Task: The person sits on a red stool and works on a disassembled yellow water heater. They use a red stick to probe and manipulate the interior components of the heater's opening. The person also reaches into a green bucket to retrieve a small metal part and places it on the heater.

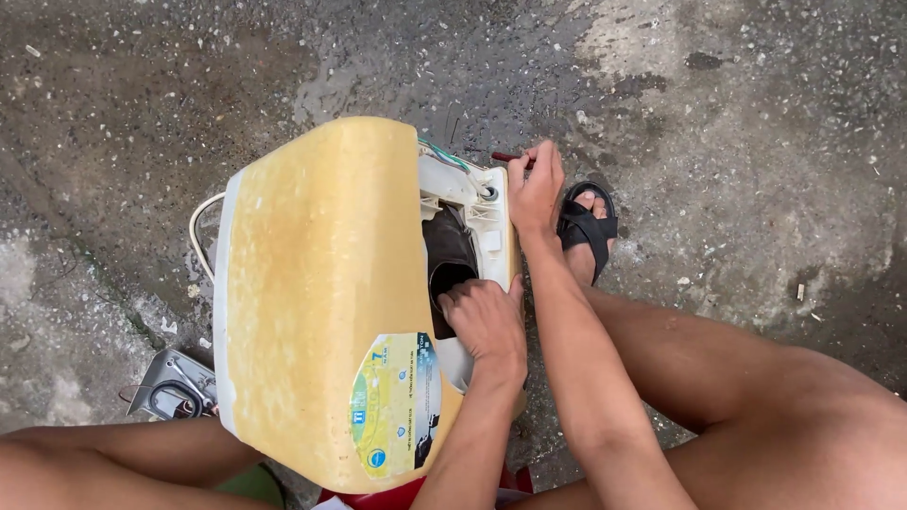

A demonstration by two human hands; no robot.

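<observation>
A yellowed, box-shaped water heater lies on its side on the concrete between my knees. Its white end is uncovered and shows a dark round opening and some coloured wires. My left hand rests on the rim of that opening, its fingers curled at the edge. My right hand is at the far corner of the white end, closed around a thin red-handled tool. The tool's tip is hidden behind the hand.
A grey metal bracket with a dark-handled tool on it lies at the left on the ground. A white cord loops out beside the heater. My foot in a black sandal is right of the heater. A red seat edge shows below.
</observation>
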